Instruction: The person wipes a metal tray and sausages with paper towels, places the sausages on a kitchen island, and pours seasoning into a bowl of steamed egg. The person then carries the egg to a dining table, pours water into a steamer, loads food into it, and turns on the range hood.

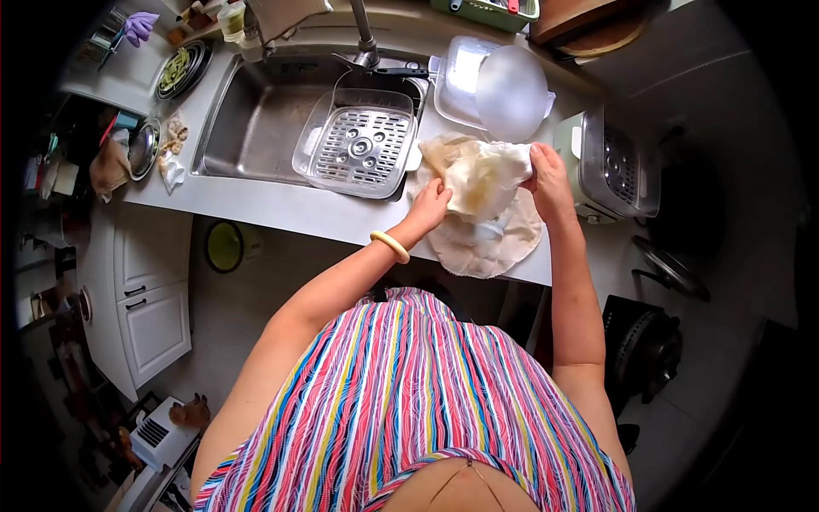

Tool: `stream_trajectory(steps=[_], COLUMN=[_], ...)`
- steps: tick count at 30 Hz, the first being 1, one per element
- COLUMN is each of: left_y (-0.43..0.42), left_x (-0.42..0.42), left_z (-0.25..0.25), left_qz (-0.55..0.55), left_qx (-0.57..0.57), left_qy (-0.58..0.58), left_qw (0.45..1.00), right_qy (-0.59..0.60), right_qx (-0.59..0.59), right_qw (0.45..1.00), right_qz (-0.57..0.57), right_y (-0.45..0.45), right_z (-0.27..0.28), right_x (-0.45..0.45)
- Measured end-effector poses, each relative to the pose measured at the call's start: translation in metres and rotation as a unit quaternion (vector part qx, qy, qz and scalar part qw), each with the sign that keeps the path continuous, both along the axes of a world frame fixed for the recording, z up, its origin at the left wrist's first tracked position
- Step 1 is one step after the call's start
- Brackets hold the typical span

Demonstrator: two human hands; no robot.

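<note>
A crumpled cream cloth (482,183) is stretched between my two hands above the counter, to the right of the sink. My left hand (429,206), with a pale bangle on its wrist, has its fingers closed on the cloth's lower left edge. The upper right corner of the cloth is pinched in my right hand (550,177). Beneath it, a round beige cloth (512,249) lies spread at the counter's front edge, partly covered. Something pale and bluish lies on that round cloth, too unclear to name.
A clear steamer tray with a slotted metal base (363,145) sits over the right side of the sink (277,107). Clear plastic containers (456,85) stand behind the cloth. An appliance with a clear tray (618,162) is at the right. A plate of green vegetables (177,70) is at the left.
</note>
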State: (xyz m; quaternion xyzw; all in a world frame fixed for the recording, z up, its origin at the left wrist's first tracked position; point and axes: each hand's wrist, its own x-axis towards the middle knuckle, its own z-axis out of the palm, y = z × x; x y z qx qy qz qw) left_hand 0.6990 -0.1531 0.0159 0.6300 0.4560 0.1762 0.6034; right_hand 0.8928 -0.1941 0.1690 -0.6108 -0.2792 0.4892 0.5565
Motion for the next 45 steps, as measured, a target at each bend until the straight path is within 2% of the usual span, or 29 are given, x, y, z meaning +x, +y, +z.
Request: stream_trajectory(steps=[1, 2, 5, 6, 9, 11, 13, 15, 17, 21, 24, 27, 33, 38, 42, 45], left_y=[0.000, -0.002, -0.002, -0.004, -0.008, -0.006, -0.002, -0.003, -0.004, -0.007, 0.003, 0.020, 0.022, 0.010, -0.001, -0.012], left_x=[-0.004, -0.006, -0.008, -0.010, -0.012, -0.011, -0.008, 0.005, 0.019, 0.037, 0.034, 0.014, 0.004, 0.004, 0.009, 0.017], left_z=[-0.001, -0.002, -0.010, 0.014, 0.024, 0.027, 0.045, 0.052, 0.070, 0.057, 0.036, 0.029, 0.017, 0.011, 0.050, 0.071], left_qz=[-0.013, 0.010, -0.005, -0.046, -0.059, -0.013, 0.003, 0.011, 0.037, 0.073, 0.082, 0.039, 0.043, 0.052, 0.018, 0.083], left_qx=[0.011, 0.084, 0.115, 0.109, 0.153, 0.203, 0.251, 0.197, 0.119, 0.057, 0.103, 0.197, 0.194, 0.248, 0.192, 0.214], left_qy=[0.021, 0.044, 0.016, 0.039, 0.072, 0.061, 0.040, -0.021, -0.048, -0.131, -0.033, 0.082, 0.043, 0.012, -0.012, -0.071], left_qw=[1.000, 0.995, 0.993, 0.992, 0.984, 0.977, 0.967, 0.980, 0.991, 0.987, 0.991, 0.976, 0.979, 0.967, 0.981, 0.971], right_qy=[0.027, 0.054, 0.065, 0.071, 0.035, -0.021, 0.001, 0.071, 0.089, 0.109, 0.151, 0.149, 0.191, 0.219, 0.204, 0.168], right_qx=[0.006, 0.012, 0.028, 0.028, 0.001, -0.045, -0.054, -0.040, -0.026, -0.005, 0.023, 0.033, 0.051, 0.081, 0.092, 0.085], right_qw=[1.000, 0.998, 0.997, 0.997, 0.999, 0.999, 0.998, 0.996, 0.995, 0.993, 0.986, 0.977, 0.977, 0.971, 0.973, 0.982], right_qz=[0.000, 0.001, -0.011, -0.017, -0.004, -0.003, -0.013, -0.034, -0.036, -0.037, -0.063, -0.147, -0.084, -0.042, -0.051, -0.027], right_y=[-0.001, -0.002, -0.007, -0.009, -0.015, -0.015, -0.013, -0.011, -0.012, -0.016, -0.020, -0.030, -0.039, -0.032, -0.036, -0.032], right_z=[-0.001, -0.002, 0.017, 0.023, 0.029, 0.005, -0.008, -0.021, -0.021, -0.022, -0.025, -0.020, 0.036, 0.060, 0.086, 0.084], right_x=[0.002, 0.004, 0.014, 0.018, 0.029, 0.031, 0.018, 0.015, 0.007, 0.004, 0.013, 0.043, 0.041, 0.023, 0.008, 0.006])
